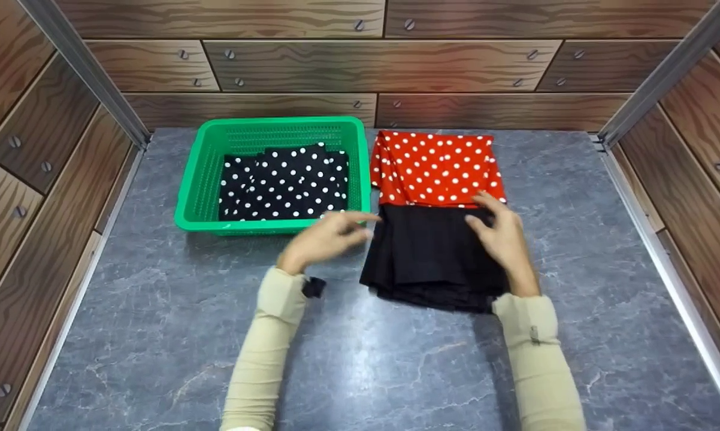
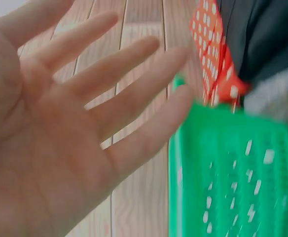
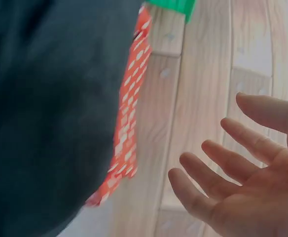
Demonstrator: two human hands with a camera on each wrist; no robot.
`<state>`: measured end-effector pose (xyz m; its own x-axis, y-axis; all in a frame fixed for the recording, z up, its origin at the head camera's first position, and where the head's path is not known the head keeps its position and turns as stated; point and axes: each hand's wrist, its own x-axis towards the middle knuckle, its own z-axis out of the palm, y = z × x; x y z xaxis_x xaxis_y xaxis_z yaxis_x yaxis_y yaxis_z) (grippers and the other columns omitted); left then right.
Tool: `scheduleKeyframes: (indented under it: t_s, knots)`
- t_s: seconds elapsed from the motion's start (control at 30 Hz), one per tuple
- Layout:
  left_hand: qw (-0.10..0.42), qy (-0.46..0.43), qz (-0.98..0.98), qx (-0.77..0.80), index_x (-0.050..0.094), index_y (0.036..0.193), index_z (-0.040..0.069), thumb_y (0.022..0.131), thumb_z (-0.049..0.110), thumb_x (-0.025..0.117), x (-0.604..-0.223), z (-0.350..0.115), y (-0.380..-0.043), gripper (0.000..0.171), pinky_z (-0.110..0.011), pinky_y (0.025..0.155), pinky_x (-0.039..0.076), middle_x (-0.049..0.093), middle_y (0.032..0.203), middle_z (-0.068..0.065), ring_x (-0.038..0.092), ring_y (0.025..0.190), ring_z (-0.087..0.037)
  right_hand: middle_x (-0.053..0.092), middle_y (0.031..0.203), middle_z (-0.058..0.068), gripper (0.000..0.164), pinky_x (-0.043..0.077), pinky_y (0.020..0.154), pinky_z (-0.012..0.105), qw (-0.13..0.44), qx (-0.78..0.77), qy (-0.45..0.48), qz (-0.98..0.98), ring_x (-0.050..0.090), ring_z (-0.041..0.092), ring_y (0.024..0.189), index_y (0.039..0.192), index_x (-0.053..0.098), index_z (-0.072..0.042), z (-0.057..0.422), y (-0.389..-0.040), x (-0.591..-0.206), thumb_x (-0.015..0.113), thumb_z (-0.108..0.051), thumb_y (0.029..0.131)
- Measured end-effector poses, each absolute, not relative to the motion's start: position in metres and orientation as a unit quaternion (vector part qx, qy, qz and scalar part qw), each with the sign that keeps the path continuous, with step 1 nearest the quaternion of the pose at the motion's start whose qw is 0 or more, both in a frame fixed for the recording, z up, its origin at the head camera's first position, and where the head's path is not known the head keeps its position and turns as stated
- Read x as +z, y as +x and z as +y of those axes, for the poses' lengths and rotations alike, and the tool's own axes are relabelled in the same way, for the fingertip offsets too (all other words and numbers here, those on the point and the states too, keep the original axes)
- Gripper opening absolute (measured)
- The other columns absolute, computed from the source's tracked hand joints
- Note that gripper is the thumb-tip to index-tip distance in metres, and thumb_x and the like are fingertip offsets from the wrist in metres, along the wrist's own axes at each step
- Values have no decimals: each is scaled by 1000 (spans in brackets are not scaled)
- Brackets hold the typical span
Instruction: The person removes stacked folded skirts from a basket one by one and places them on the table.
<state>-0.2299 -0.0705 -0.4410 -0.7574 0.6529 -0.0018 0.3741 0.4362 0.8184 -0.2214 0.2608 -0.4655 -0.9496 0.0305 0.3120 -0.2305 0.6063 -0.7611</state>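
1. Green basket (image 1: 240,226): beyond the left fingers, leftward, containing black dotted cloth (image 1: 294,179).
2. Left hand (image 1: 327,239): fingers extended, spread, gripping nothing.
3. Black fabric (image 1: 438,251): between both hands' fingers.
4. Red dotted fabric (image 1: 438,167): adjoining the black, mostly beyond the fingertips.
5. Right hand (image 1: 502,239): fingers loosely parted, gripping nothing.

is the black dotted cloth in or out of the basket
In: the black dotted cloth lies within the green basket, whose walls surround it in the head view.
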Motion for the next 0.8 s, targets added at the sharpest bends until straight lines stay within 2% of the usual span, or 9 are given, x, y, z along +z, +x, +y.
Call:
scheduleKeyframes:
  t_s: [0.07, 0.13, 0.27, 0.33, 0.43, 0.5, 0.57, 0.8]
  knots:
    - [124, 286, 840, 443, 59, 140, 1, 104, 16, 58, -437, -83, -235, 39, -39, 87, 54, 66, 130, -14, 65, 101, -27, 62, 129, 30, 35, 50, 94, 56, 154, 439, 87, -881, 60, 45, 119, 121, 66, 13, 249, -229, -457, 71, 10, 86]
    - [91, 260, 852, 446, 62, 137, -1, 104, 14, 59, -435, -95, -240, 37, -37, 90, 53, 64, 135, -13, 65, 102, -24, 67, 120, 29, 35, 54, 89, 52, 157, 436, 113, -879, 65, 44, 109, 119, 67, 12, 236, -236, -448, 73, 10, 85]
    - [54, 214, 870, 440, 64, 134, -1, 103, 12, 59, -431, -120, -247, 34, -33, 72, 51, 71, 115, -15, 61, 83, -22, 70, 112, 28, 33, 57, 83, 50, 140, 457, 146, -866, 68, 42, 99, 118, 68, 11, 210, -248, -433, 73, 10, 85]
    - [44, 196, 877, 436, 64, 134, -1, 104, 12, 58, -430, -130, -252, 34, -34, 69, 50, 71, 111, -16, 61, 82, -23, 69, 113, 28, 33, 56, 85, 50, 127, 474, 154, -858, 67, 42, 100, 118, 67, 12, 197, -255, -428, 72, 10, 86]
    - [32, 180, 885, 428, 63, 135, -1, 104, 12, 58, -427, -143, -258, 34, -37, 74, 52, 70, 115, -18, 63, 88, -26, 68, 116, 28, 33, 55, 89, 51, 97, 500, 159, -846, 66, 44, 105, 120, 66, 13, 179, -265, -423, 71, 10, 88]
    - [24, 172, 889, 424, 62, 135, -3, 103, 10, 57, -426, -151, -263, 34, -42, 83, 53, 69, 121, -21, 65, 98, -29, 66, 119, 29, 33, 54, 92, 50, 74, 515, 163, -838, 64, 44, 109, 122, 64, 14, 168, -272, -422, 70, 9, 89]
    - [14, 162, 892, 422, 62, 135, -4, 103, 10, 57, -424, -157, -268, 35, -44, 87, 52, 68, 122, -21, 65, 101, -31, 65, 120, 30, 33, 52, 95, 50, 54, 525, 167, -833, 62, 45, 112, 123, 63, 14, 158, -278, -420, 69, 8, 90]
    - [5, 99, 897, 431, 59, 137, -5, 104, 11, 56, -429, -179, -282, 37, -49, 100, 48, 64, 128, -27, 63, 117, -40, 64, 123, 30, 35, 52, 96, 45, -6, 526, 155, -836, 64, 42, 110, 126, 61, 14, 126, -291, -418, 67, 4, 93]
